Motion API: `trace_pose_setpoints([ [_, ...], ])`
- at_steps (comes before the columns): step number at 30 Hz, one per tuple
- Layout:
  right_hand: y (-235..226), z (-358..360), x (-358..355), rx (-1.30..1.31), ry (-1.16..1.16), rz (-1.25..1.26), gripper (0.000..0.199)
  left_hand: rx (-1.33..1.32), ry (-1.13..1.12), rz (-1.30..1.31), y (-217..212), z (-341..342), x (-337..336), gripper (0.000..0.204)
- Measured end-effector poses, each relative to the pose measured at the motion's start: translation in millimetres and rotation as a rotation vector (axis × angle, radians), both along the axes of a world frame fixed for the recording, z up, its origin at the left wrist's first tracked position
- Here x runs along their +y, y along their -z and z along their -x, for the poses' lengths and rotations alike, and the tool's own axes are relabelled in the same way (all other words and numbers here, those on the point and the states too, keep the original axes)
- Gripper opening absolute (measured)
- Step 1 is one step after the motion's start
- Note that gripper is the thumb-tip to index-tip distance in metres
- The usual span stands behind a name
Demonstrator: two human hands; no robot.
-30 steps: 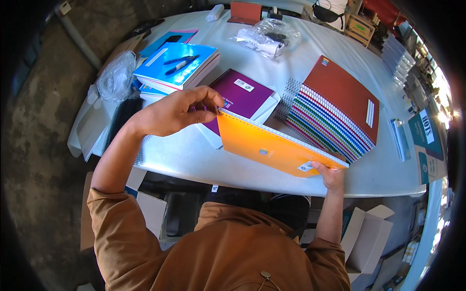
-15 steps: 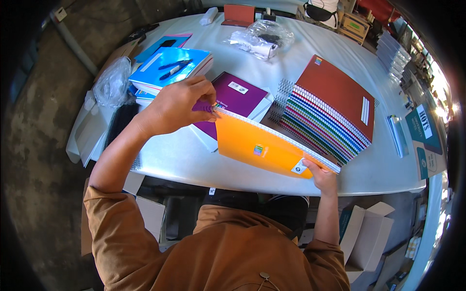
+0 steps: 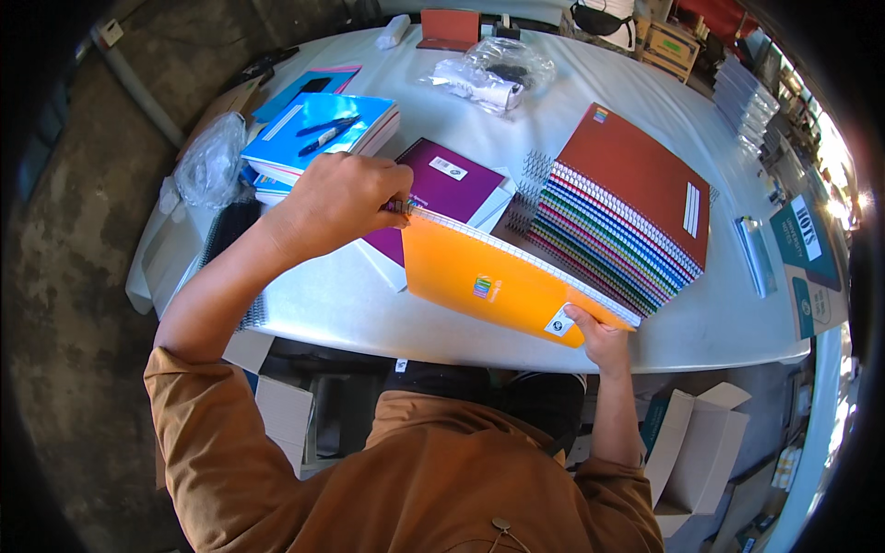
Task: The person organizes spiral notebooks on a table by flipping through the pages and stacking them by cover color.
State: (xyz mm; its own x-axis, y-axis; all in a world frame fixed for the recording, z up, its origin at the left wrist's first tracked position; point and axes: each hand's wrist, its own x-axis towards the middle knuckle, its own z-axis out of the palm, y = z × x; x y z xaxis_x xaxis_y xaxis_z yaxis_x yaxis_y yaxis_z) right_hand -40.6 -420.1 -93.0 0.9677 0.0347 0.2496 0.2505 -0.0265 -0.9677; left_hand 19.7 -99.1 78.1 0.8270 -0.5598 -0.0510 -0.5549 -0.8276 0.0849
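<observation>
At mid-frame I grip an orange notebook [image 3: 502, 286] above the white table [image 3: 350, 309], left hand [image 3: 336, 203] pinching its upper corner, right hand [image 3: 599, 336] grasping the lower corner. It looks light, stiff-covered and somewhat slick, so I judge opposite corners the surest hold.

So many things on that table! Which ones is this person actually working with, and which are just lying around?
In hand:
- orange notebook, gripped at opposite ends by the left hand and the right hand

Lying about:
- purple notebook
- fanned stack of spiral notebooks, red on top
- blue books with pens on top
- clear plastic bag
- white table
</observation>
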Motion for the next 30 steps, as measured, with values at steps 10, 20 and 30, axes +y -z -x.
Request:
trace_pose_setpoints([
  [10,-7,-6,1,-0.346,-0.057,0.342,0.025,-0.309,0.093,0.001,6,2,2,0.025],
  [20,-4,2,11,-0.533,-0.016,0.315,0.038,-0.574,0.081,0.022,139,24,-10,0.099],
  [30,-11,10,8,-0.586,-0.029,0.294,0.031,-0.622,0.177,0.423,163,18,-10,0.108],
])
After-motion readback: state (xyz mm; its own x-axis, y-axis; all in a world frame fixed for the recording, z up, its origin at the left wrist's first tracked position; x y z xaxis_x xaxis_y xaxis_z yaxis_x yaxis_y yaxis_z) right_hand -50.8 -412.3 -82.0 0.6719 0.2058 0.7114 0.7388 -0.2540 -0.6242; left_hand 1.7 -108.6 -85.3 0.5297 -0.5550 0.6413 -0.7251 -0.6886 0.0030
